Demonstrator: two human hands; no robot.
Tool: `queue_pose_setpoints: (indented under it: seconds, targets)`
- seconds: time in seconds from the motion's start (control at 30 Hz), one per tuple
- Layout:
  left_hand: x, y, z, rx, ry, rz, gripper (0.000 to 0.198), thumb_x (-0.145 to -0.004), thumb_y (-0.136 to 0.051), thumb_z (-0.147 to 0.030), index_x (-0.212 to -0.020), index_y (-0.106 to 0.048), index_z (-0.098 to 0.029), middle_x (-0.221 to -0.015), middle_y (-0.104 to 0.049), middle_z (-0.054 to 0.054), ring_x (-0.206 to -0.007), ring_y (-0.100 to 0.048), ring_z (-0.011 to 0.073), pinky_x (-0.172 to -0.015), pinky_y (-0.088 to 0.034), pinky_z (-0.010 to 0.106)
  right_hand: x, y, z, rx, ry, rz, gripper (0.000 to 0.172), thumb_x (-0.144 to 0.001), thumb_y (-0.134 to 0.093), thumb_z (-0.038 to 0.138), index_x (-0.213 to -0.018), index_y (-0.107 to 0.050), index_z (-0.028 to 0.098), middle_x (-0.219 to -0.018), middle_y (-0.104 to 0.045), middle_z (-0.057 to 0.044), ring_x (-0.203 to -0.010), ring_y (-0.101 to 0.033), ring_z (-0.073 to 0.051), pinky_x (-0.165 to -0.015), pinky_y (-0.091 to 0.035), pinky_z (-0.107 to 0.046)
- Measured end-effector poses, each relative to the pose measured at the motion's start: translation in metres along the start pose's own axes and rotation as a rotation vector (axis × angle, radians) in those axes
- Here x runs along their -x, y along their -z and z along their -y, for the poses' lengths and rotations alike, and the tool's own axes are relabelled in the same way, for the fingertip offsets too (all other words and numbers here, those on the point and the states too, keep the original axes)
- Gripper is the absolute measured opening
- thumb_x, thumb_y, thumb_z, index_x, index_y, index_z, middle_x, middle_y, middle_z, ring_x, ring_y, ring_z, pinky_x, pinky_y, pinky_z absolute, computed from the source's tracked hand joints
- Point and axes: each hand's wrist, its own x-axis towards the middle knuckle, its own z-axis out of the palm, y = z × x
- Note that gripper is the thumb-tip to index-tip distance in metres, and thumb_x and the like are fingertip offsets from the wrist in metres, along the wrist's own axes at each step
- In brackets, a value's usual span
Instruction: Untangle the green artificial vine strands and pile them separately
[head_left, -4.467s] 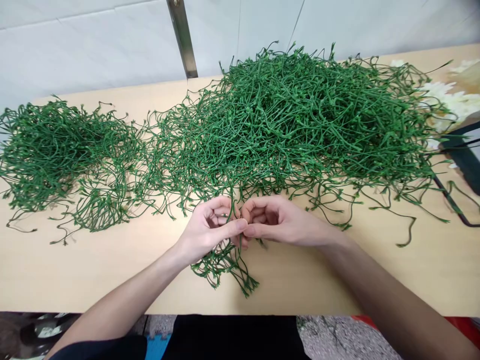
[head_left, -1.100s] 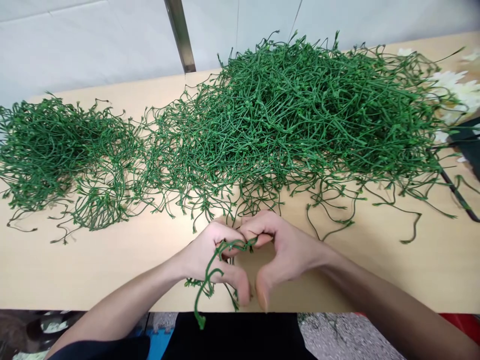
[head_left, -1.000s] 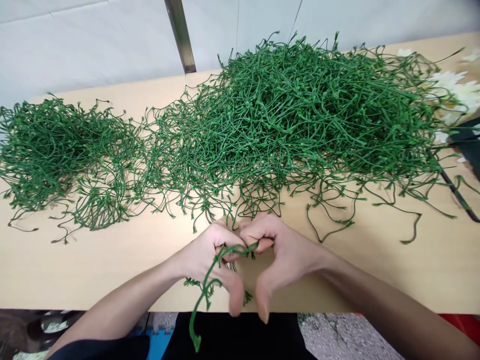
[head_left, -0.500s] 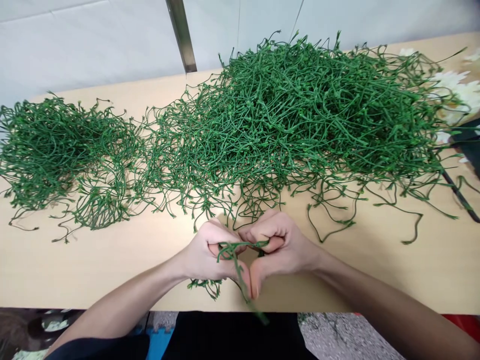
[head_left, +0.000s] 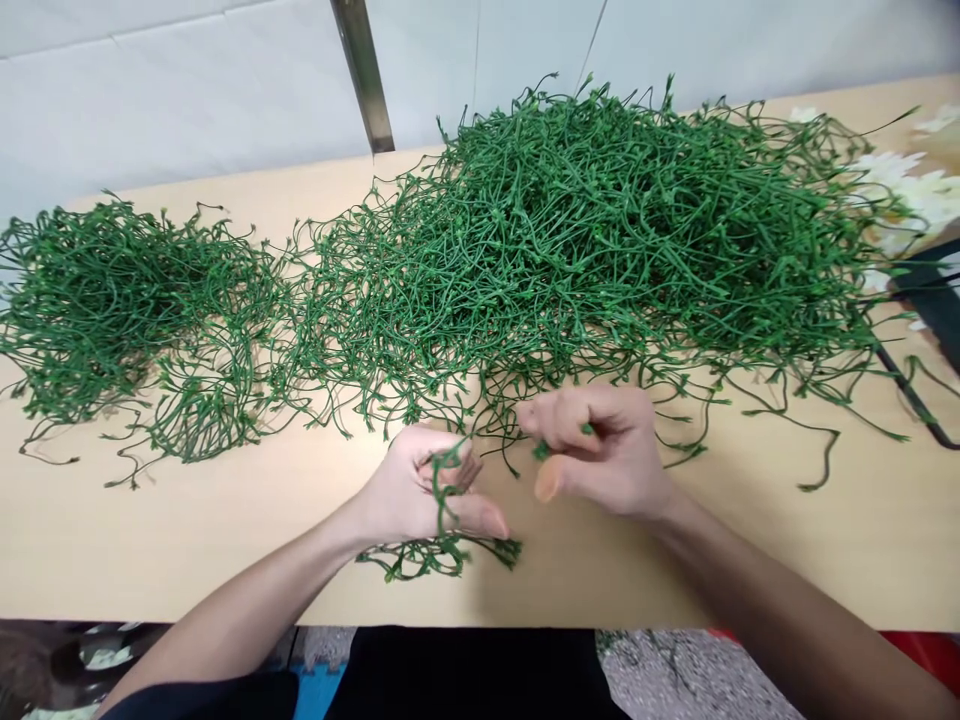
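My left hand (head_left: pixel 420 490) is closed around several green plastic stems (head_left: pixel 444 480), whose curled ends stick up over the fingers and hang below the palm near the table's front edge. To its right, my right hand (head_left: pixel 600 450) is raised a little, fingers curled, with small green stem tips (head_left: pixel 587 429) showing between them. The hands are apart. Beyond them a large tangled heap of green stems (head_left: pixel 600 220) spreads over the wooden table (head_left: pixel 225 530). Some loose stems lie under and beside my right hand.
A smaller heap of stems (head_left: pixel 112 290) lies at the left. White flowers (head_left: pixel 907 190) and a black object (head_left: pixel 934 290) are at the right edge. A metal strip (head_left: pixel 364 75) runs down the pale wall behind the table.
My hands were together with stems stretched between them. My right hand has moved away, up and to the right. More stems now show below my left hand.
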Motion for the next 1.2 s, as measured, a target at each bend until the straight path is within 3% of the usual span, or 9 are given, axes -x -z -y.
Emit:
queue_pose_setpoints:
  seconds: [0.1,0.23,0.3,0.4,0.47,0.63,0.77,1.0,1.2]
  targets:
    - [-0.002,-0.002,0.0,0.068,0.115,-0.012,0.049,-0.072,-0.075,-0.054,-0.061,-0.043,-0.018,-0.051,-0.039,-0.006,-0.047,-0.034,0.0065,-0.044,-0.026,0.022,-0.003,0.004,0.001,0.138,-0.132,-0.091,0.027,-0.089,-0.063,0.047,-0.086,-0.065,0.02,-0.07,-0.062,0.0,-0.047,-0.034,-0.006,-0.042,-0.026,-0.025]
    - [-0.006,-0.004,-0.003,0.237,0.216,-0.025,0.05,-0.088,-0.053,-0.06,-0.085,-0.063,-0.012,-0.065,-0.06,0.003,-0.047,-0.046,0.0077,-0.039,-0.032,0.02,-0.004,0.003,-0.001,0.248,-0.206,-0.24,0.038,-0.094,-0.056,0.039,-0.129,-0.055,0.025,-0.122,-0.064,-0.009,-0.046,-0.03,-0.004,-0.039,-0.026,-0.026]
    - [-0.009,-0.003,-0.003,0.311,0.203,-0.061,0.052,-0.088,-0.052,-0.06,-0.098,-0.068,-0.011,-0.08,-0.067,0.009,-0.055,-0.052,0.0101,-0.038,-0.034,0.018,-0.005,0.003,-0.001,0.303,-0.198,-0.294,0.034,-0.091,-0.06,0.035,-0.124,-0.056,0.025,-0.124,-0.061,-0.009,-0.046,-0.033,-0.004,-0.039,-0.027,-0.025]
    - [-0.011,-0.002,-0.003,0.365,0.164,-0.104,0.055,-0.089,-0.052,-0.059,-0.113,-0.069,-0.012,-0.102,-0.07,0.015,-0.073,-0.059,0.0155,-0.039,-0.039,0.017,-0.006,0.003,-0.001,0.4,-0.103,-0.275,0.01,-0.087,-0.065,0.028,-0.089,-0.062,0.019,-0.095,-0.061,-0.004,-0.05,-0.04,-0.005,-0.042,-0.032,-0.023]
    - [-0.011,-0.002,-0.002,0.38,0.141,-0.105,0.055,-0.09,-0.051,-0.058,-0.119,-0.068,-0.015,-0.113,-0.069,0.016,-0.073,-0.06,0.0156,-0.041,-0.042,0.018,-0.005,0.003,-0.002,0.486,-0.003,-0.194,0.012,-0.084,-0.068,0.025,-0.077,-0.061,0.018,-0.082,-0.058,-0.001,-0.053,-0.043,-0.007,-0.046,-0.038,-0.023]
    - [-0.01,-0.001,0.0,0.403,0.101,-0.088,0.053,-0.086,-0.06,-0.055,-0.126,-0.065,-0.02,-0.124,-0.065,0.014,-0.069,-0.061,0.0135,-0.055,-0.053,0.025,-0.001,-0.003,-0.009,0.625,0.188,0.025,0.013,-0.079,-0.075,0.024,-0.09,-0.07,0.02,-0.089,-0.06,-0.004,-0.074,-0.059,-0.015,-0.063,-0.052,-0.03]
    - [-0.011,-0.002,0.002,0.412,0.094,-0.084,0.053,-0.089,-0.054,-0.057,-0.13,-0.06,-0.023,-0.132,-0.059,0.012,-0.069,-0.062,0.0124,-0.059,-0.057,0.028,0.0,-0.004,-0.016,0.679,0.257,0.083,0.007,-0.086,-0.064,0.013,-0.087,-0.069,0.018,-0.087,-0.056,-0.005,-0.079,-0.057,-0.015,-0.064,-0.051,-0.03]
    - [-0.016,-0.002,0.001,0.472,0.097,-0.197,0.05,-0.091,-0.052,-0.055,-0.118,-0.063,-0.015,-0.102,-0.064,0.011,-0.073,-0.059,0.0152,-0.046,-0.052,0.021,0.0,0.0,-0.017,0.697,0.152,0.04,0.007,-0.092,-0.055,0.012,-0.087,-0.057,0.017,-0.091,-0.058,-0.005,-0.089,-0.056,-0.017,-0.077,-0.048,-0.033]
    - [-0.016,0.0,-0.005,0.519,0.085,-0.256,0.043,-0.089,-0.06,-0.05,-0.111,-0.065,-0.013,-0.082,-0.06,0.004,-0.062,-0.054,0.01,-0.039,-0.042,0.015,-0.004,0.006,-0.015,0.58,0.014,-0.295,0.005,-0.094,-0.055,0.019,-0.09,-0.058,0.02,-0.082,-0.056,-0.002,-0.072,-0.052,-0.013,-0.065,-0.045,-0.03]
